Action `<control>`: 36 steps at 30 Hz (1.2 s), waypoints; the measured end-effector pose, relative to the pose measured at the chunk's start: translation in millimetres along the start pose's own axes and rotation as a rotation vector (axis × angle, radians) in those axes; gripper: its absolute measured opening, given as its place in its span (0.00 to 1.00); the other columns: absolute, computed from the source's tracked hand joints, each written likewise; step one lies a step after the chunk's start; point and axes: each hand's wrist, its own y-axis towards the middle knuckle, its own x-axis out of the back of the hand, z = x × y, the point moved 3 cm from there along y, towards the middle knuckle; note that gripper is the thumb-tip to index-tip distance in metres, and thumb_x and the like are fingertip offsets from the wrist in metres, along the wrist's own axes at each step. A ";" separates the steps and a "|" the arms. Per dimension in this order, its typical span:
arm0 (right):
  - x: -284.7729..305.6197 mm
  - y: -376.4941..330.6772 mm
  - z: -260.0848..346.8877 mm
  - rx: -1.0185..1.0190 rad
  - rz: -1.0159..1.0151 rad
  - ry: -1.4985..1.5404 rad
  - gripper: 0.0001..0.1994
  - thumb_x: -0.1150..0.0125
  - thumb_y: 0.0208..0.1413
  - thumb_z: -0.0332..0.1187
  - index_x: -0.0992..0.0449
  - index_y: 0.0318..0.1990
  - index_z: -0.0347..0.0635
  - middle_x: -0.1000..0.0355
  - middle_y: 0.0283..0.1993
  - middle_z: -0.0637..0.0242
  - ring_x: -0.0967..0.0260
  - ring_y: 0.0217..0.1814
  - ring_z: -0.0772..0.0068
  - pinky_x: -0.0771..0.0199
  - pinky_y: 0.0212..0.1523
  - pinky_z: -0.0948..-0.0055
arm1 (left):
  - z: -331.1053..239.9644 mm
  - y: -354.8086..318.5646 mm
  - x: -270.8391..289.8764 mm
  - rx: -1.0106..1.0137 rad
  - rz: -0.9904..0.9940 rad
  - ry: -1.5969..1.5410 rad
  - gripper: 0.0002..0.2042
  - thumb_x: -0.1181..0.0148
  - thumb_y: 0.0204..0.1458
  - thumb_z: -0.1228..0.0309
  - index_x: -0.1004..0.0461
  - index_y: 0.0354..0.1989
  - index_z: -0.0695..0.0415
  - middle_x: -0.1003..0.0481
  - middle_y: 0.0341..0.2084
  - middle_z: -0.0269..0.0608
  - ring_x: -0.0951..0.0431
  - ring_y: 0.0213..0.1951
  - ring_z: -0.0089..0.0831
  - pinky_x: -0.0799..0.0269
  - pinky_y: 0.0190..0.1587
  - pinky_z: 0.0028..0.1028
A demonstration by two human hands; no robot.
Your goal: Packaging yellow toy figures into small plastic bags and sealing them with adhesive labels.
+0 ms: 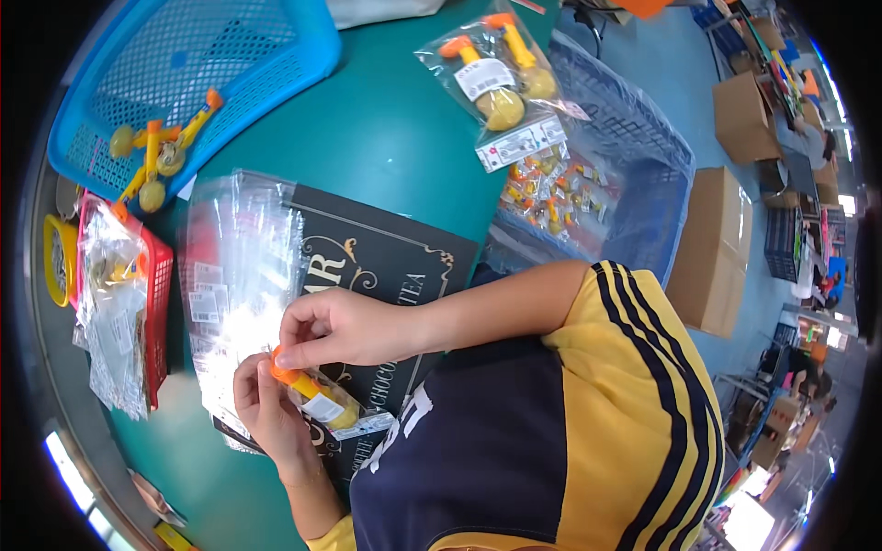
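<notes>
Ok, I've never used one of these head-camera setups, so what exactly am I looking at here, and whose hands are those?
There is one picture, from a wide fisheye camera worn on a person's head and looking down, so straight edges bend near the rim. No machine: the two bare hands are the wearer's own.

The left hand and the right hand together pinch a small clear bag with an orange-and-yellow toy inside.

They work over a green table. On it lie a stack of empty clear bags, a dark printed board, a blue basket holding loose toys, a small red basket with bags in it, and a finished bagged pair. A second blue basket beside the table holds more packed toys.
</notes>
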 end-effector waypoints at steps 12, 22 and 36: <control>14.5 -27.7 -17.0 0.350 -0.288 -0.152 0.06 0.50 0.60 0.29 0.38 0.34 0.39 0.38 0.31 0.70 0.41 0.33 0.83 0.36 0.35 0.79 | 15.3 -5.0 -44.8 -0.045 -0.034 0.080 0.07 0.55 0.61 0.70 0.35 0.38 0.61 0.31 0.31 0.36 0.32 0.32 0.17 0.33 0.35 0.18; 18.1 -32.1 -8.5 0.404 -0.307 -0.133 0.07 0.46 0.54 0.28 0.38 0.32 0.38 0.35 0.29 0.63 0.36 0.30 0.71 0.35 0.32 0.72 | 11.7 -9.1 -57.2 -0.071 -0.120 0.197 0.08 0.56 0.62 0.69 0.35 0.39 0.61 0.30 0.33 0.38 0.29 0.35 0.21 0.31 0.39 0.21; 345.2 -195.6 22.7 -0.626 -0.452 -0.577 0.16 0.39 0.50 0.45 0.20 0.36 0.40 0.23 0.33 0.68 0.28 0.34 0.78 0.29 0.34 0.76 | 15.2 -8.3 -44.5 0.166 -0.273 -0.107 0.12 0.53 0.60 0.64 0.34 0.47 0.57 0.28 0.38 0.39 0.25 0.35 0.27 0.26 0.38 0.23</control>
